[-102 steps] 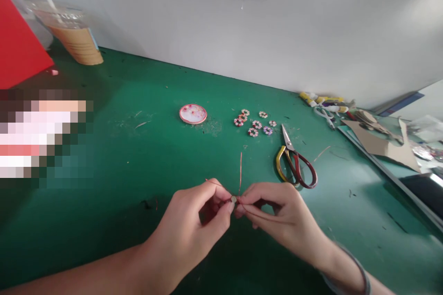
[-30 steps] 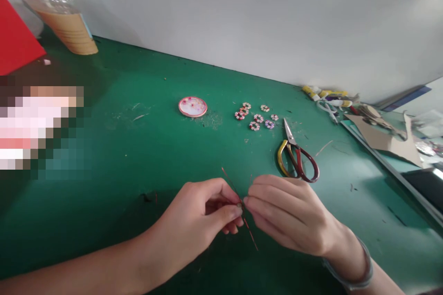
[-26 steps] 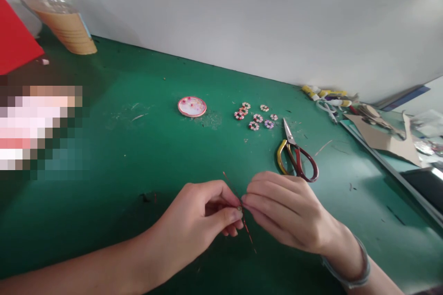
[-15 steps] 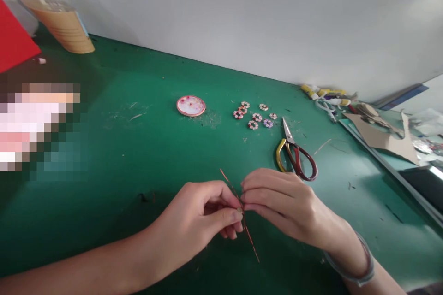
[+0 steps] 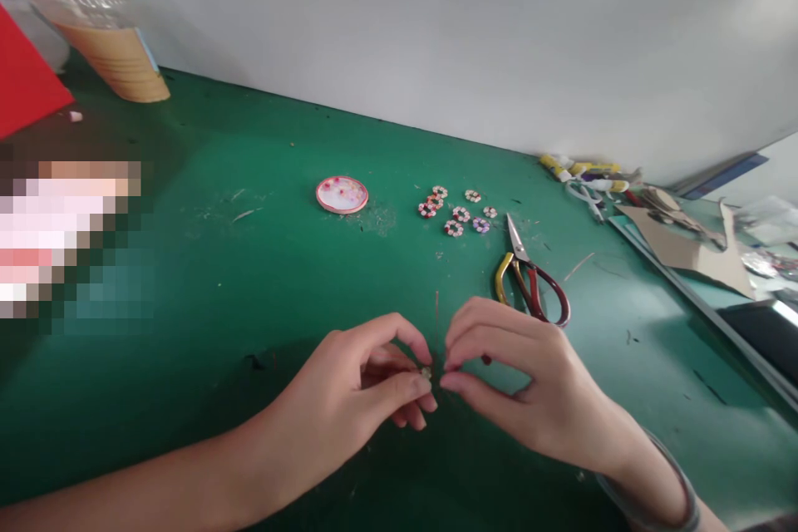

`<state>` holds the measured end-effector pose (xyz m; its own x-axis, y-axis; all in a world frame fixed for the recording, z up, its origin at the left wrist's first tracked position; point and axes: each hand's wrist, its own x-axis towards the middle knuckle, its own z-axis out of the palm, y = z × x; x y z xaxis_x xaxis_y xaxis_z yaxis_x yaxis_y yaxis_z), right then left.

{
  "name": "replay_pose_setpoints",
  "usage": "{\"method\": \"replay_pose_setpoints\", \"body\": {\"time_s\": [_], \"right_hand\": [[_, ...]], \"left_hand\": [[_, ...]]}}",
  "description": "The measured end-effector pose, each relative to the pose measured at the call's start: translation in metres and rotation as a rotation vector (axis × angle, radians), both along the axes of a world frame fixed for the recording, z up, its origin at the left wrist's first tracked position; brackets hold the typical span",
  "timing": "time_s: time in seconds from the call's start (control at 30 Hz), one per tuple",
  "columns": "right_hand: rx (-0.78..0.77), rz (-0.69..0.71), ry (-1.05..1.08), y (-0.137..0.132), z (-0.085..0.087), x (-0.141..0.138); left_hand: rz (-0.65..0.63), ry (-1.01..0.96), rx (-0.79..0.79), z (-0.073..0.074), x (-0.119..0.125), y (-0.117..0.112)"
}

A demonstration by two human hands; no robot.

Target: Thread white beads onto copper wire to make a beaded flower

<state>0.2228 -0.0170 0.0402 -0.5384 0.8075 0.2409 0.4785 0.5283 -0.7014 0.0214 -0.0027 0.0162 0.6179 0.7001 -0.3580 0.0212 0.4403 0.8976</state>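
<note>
Just left of and below the scissors (image 5: 522,266), the left hand (image 5: 367,386) pinches a small bead (image 5: 426,371) between thumb and forefinger. The right hand (image 5: 524,378), fingers curled, nips a thin wire (image 5: 437,307) beside the bead. The wire's free end rises left of the scissors' handles.

A green table (image 5: 249,291), scuffed and dotted with wire scraps, ran to a white wall. Just beyond the right hand (image 5: 524,382) lay closed scissors (image 5: 529,283) with red and yellow handles. Farther out sat a cluster of small bead flowers (image 5: 455,212), and beyond the left hand (image 5: 367,386) a round pink-rimmed dish (image 5: 342,194). Far off to the left stood a plastic cup (image 5: 115,50) of brown drink beside a red sheet (image 5: 25,75). Far off to the right lay cardboard pieces (image 5: 686,245) and small tubes (image 5: 586,170).
</note>
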Motion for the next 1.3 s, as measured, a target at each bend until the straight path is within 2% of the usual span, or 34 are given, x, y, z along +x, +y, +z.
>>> {"method": "replay_pose_setpoints", "body": {"time_s": [0.07,0.13,0.27,0.37,0.47,0.7,0.9,1.2,1.3], "right_hand": [[-0.215,-0.018,-0.017,0.001,0.0,-0.004],[-0.354,-0.065,-0.011,0.002,-0.001,-0.006],[-0.49,-0.206,0.035,0.004,-0.005,-0.009],[-0.572,-0.247,0.048,0.005,-0.007,-0.009],[-0.589,-0.261,0.041,0.004,-0.006,-0.01],[-0.465,-0.242,0.03,0.0,-0.006,-0.015],[-0.435,-0.248,0.038,-0.002,-0.008,-0.018],[-0.577,-0.215,0.09,0.006,0.001,-0.002],[-0.706,-0.22,0.169,0.005,0.0,-0.001]], "left_hand": [[0.014,0.006,0.024,-0.001,0.0,0.001],[0.022,0.017,0.04,-0.001,0.0,0.0],[0.022,0.008,0.043,-0.002,0.0,-0.004],[0.024,-0.034,0.034,-0.003,0.001,-0.005],[0.031,-0.02,0.025,-0.004,0.001,-0.003],[0.033,-0.022,-0.055,-0.004,0.001,0.0],[0.036,0.007,-0.055,-0.006,0.002,-0.002],[0.033,-0.117,-0.132,-0.002,-0.001,0.007],[0.004,-0.149,-0.197,0.002,-0.002,0.007]]}}
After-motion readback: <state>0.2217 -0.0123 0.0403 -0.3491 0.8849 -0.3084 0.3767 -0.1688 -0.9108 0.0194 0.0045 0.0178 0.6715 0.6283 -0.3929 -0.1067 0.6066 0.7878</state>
